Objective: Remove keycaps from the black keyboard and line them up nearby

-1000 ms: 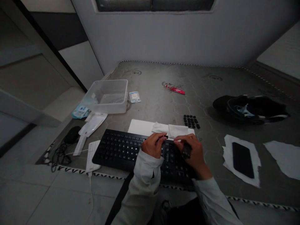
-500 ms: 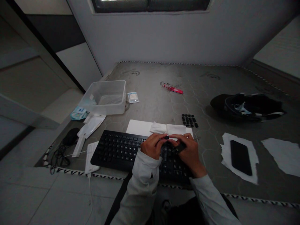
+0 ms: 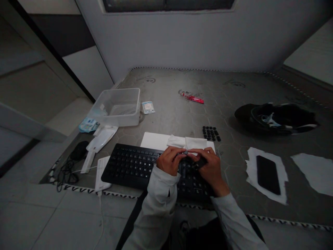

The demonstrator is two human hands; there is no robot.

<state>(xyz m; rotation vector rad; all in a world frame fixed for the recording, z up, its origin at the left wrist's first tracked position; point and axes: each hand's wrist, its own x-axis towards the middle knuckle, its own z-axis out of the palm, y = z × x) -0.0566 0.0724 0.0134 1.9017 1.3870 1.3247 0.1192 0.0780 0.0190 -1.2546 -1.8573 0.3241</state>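
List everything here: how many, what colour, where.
Keyboard: 1, black, front centre
Keycaps: many, black, beyond keyboard
Piece: 1, grey, between fingertips
Dark item: 1, dark, right hand
Sheet: 1, white, behind keyboard
Cloth: count unclear, white, on sheet
Box: 1, clear, left
Packets: several, white, blue, near box
Wrapper: 1, red, back
Mouse: 1, black, left
Power strip: 1, white, left
Unidentified item: 1, black, right
Slab: 1, black, right
Papers: 2, white, right
Tabletop: 1, grey, centre
Window: 1, dark, top
Left hand: 1, pale sleeve, centre
Right hand: 1, pale sleeve, centre
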